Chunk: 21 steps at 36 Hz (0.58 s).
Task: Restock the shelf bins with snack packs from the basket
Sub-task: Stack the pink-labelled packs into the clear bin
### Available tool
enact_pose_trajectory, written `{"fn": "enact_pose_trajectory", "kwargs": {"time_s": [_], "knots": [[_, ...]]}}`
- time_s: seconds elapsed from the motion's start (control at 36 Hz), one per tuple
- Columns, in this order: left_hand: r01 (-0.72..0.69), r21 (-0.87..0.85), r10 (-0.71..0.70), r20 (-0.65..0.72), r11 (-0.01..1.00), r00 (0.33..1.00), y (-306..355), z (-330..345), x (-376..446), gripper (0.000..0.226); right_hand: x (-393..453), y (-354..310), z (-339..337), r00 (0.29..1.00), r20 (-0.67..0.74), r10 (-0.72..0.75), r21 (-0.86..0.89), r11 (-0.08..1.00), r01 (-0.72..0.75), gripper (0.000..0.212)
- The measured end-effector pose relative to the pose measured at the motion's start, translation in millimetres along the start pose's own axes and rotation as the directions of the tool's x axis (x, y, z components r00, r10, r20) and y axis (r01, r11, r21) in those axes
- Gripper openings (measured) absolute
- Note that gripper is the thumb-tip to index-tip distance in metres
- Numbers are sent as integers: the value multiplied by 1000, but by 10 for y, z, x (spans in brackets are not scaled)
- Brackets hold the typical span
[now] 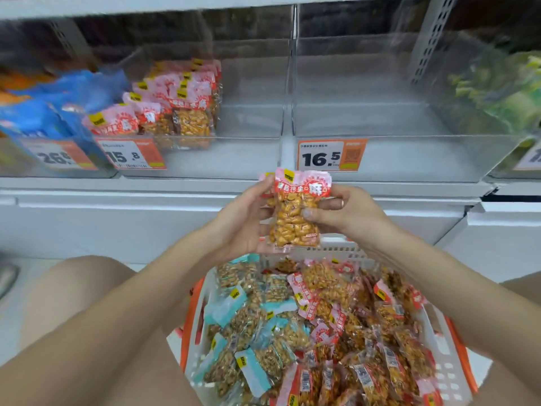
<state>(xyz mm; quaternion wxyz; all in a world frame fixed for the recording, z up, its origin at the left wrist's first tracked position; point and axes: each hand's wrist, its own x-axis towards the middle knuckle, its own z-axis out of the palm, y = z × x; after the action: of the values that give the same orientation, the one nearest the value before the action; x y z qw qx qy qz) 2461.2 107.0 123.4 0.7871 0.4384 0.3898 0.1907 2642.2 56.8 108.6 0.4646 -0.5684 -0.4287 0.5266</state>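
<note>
Both hands hold a small stack of red-topped snack packs (295,212) upright above the basket. My left hand (243,221) cups the stack from the left and behind. My right hand (345,212) pinches it on the right, thumb across the front. Below, the white basket (448,373) with orange handles is heaped with red-topped packs (336,291) and teal-topped packs (257,332). On the shelf, the clear bin (234,153) tagged 15.8 holds several matching red-topped packs (175,109) in its left half. The bin (409,153) tagged 16.5 holds nothing.
Blue packs (58,104) fill the bin at the left, tagged 26. Green packs (503,89) fill a bin at the far right. A white shelf ledge (146,194) runs below the bins. My bare knee (79,288) is at the lower left beside the basket.
</note>
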Motion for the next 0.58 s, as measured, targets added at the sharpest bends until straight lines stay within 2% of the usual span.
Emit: {"fn": "enact_pose_trajectory", "kwargs": {"time_s": [0.03,0.08,0.17,0.28,0.42,0.58], "knots": [[-31,37,31,21,999,999,20,-16,0,29,7,-7,5,999,-22,-26,16,1000,27,27],[-106,158,103,27,982,994,6,-21,23,42,11,-17,8,997,-50,-62,36,997,64,22],[-160,293,189,-72,943,979,-65,6,95,54,26,6,2,993,-62,-103,-19,995,102,20],[-186,353,233,-95,917,968,-86,19,166,62,35,30,-15,985,-99,-138,-60,989,133,25],[-213,372,251,-57,903,966,-120,-23,157,65,37,65,27,985,-93,-145,-101,986,135,44],[-202,378,226,-20,903,974,-170,-109,50,61,41,121,113,993,-43,-111,-50,993,109,22]]}}
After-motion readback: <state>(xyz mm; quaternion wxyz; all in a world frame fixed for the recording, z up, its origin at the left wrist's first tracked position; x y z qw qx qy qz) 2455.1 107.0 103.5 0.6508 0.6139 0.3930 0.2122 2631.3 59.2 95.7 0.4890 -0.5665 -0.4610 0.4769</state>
